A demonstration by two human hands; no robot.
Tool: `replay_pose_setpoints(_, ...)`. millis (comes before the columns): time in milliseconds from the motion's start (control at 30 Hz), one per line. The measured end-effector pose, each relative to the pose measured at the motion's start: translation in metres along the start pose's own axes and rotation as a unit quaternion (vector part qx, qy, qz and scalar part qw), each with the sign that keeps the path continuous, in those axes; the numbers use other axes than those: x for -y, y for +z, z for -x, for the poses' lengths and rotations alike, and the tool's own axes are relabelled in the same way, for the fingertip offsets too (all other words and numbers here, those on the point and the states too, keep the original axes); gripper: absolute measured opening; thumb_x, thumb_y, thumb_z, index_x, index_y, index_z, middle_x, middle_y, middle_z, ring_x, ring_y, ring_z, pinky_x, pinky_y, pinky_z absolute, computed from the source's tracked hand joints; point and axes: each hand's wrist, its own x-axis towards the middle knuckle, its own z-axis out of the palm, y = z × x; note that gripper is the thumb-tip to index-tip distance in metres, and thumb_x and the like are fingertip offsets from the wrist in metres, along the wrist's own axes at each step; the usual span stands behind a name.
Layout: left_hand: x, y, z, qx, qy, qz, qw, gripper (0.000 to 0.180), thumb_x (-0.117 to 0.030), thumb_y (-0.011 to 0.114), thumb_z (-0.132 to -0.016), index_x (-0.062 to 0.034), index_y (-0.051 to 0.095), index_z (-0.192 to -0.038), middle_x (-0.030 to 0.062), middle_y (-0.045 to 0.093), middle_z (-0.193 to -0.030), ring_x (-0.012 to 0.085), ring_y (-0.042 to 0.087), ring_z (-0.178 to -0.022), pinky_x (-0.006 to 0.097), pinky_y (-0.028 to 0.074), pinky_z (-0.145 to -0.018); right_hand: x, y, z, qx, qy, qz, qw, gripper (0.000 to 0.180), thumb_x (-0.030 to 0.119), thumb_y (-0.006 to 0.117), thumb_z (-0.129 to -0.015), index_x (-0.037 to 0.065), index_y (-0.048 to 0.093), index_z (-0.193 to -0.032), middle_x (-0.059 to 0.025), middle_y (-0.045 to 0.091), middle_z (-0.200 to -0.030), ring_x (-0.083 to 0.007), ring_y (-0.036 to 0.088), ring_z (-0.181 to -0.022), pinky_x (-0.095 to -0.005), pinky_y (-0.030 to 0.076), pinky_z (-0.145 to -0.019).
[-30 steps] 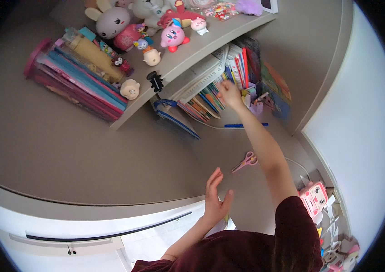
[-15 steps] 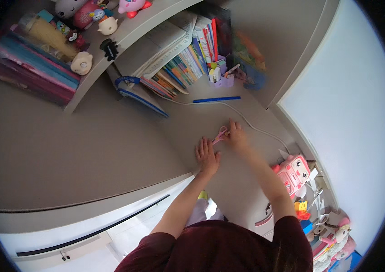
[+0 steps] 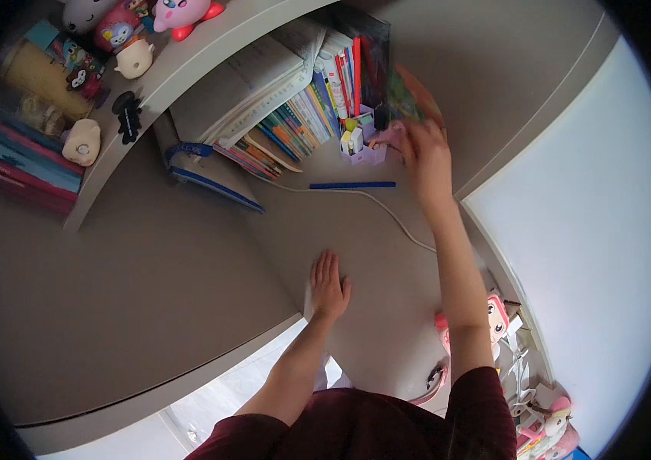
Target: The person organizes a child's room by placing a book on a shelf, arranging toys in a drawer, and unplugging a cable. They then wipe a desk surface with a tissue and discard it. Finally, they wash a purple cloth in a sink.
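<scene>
My left hand (image 3: 328,287) lies flat on the desk (image 3: 375,295), fingers stretched out, with nothing under it that I can see. At the back right, my right hand (image 3: 427,157) is raised beside the lilac desk organiser (image 3: 365,151). Its fingers are pinched on the pink scissors (image 3: 394,133), which are blurred and partly hidden behind the fingers and the organiser's edge. Small items, among them a yellow-and-white one, stand in the organiser's compartments. In front of it lies a long blue bar (image 3: 352,185).
Upright books (image 3: 295,126) fill the shelf space left of the organiser. A blue-edged stand (image 3: 214,184) leans out nearby. The white cable (image 3: 383,211) curves across the desk. Toys (image 3: 181,14) line the upper shelf, and a pink toy robot (image 3: 496,316) sits at right, partly behind my forearm.
My right hand has carried the pink scissors from the desk beside my left hand up and away to the organiser. My left hand stays flat on the desk. The view has shifted slightly.
</scene>
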Motion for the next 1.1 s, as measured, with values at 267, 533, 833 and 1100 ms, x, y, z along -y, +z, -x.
replay_pose_setpoints(267, -0.005, -0.004, -0.002, 0.041, -0.013, -0.03, 0.999, 0.057, -0.026, 0.046, -0.09, -0.0008, 0.027, -0.138, 0.0152, 0.022, -0.148, 0.0283, 0.017, -0.138, 0.044, 0.009, -0.114, -0.1, 0.1, -0.042, 0.221, -0.122, 0.122, 0.96, 0.008, 0.012, 0.058, -0.079, 0.006, 0.064, -0.081, -0.0105, 0.063, -0.089, -0.0263, 0.061, -0.088, -0.0386, 0.05, -0.071)
replay_pose_setpoints(533, -0.002, 0.001, 0.001, 0.057, -0.026, -0.044, 0.997, 0.055, -0.029, 0.041, -0.093, -0.0032, 0.026, -0.139, 0.0133, 0.019, -0.149, 0.0258, 0.017, -0.138, 0.043, 0.01, -0.115, -0.102, 0.127, -0.022, 0.116, -0.145, 0.219, 0.958, 0.014, 0.013, 0.059, -0.076, 0.007, 0.063, -0.088, -0.0067, 0.064, -0.085, -0.0261, 0.064, -0.076, -0.038, 0.052, -0.068)
replay_pose_setpoints(833, 0.0, 0.007, -0.004, 0.023, 0.0, -0.052, 0.998, 0.055, -0.027, 0.043, -0.092, -0.0024, 0.028, -0.138, 0.0143, 0.021, -0.148, 0.0262, 0.018, -0.138, 0.043, 0.009, -0.115, -0.048, 0.161, 0.071, 0.401, -0.088, 0.196, 0.89, 0.024, 0.008, 0.054, -0.08, 0.004, 0.061, -0.103, -0.0121, 0.06, -0.096, -0.0293, 0.065, -0.086, -0.0402, 0.055, -0.068)
replay_pose_setpoints(1100, 0.003, 0.004, -0.002, 0.033, -0.01, -0.046, 0.998, 0.053, -0.027, 0.043, -0.092, -0.0033, 0.029, -0.137, 0.0129, 0.022, -0.148, 0.0263, 0.018, -0.138, 0.043, 0.009, -0.115, -0.075, 0.175, 0.082, 0.355, -0.092, 0.229, 0.902, 0.022, 0.011, 0.056, -0.081, 0.003, 0.059, -0.101, -0.0139, 0.058, -0.104, -0.0303, 0.064, -0.089, -0.0414, 0.055, -0.069)
